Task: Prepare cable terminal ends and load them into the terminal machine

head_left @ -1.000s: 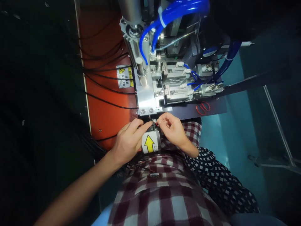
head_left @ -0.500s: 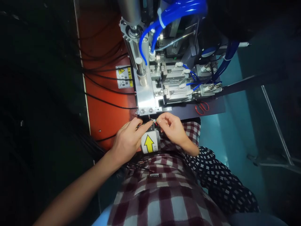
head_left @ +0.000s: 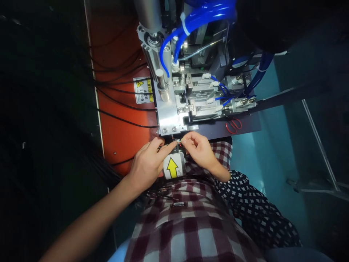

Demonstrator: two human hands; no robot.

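At the near edge of the machine, my left hand is closed around a thin black cable, with one fingertip pressed close to its end. Fine wires, one of them red, show in the small gap between my hands. My right hand pinches those wires between thumb and forefinger; its other fingers are curled in. Just below the fingertips sits a white label with a yellow arrow. Exactly how the wires meet the machine part is too small to make out.
Ahead stands a metal plate with pneumatic cylinders and blue air hoses. Red-handled scissors lie on the dark base to the right. Several black cables cross the orange panel, which carries a warning label.
Both hands keep the same hold, almost still. The view has shifted slightly, so the machine sits a little lower and further left.
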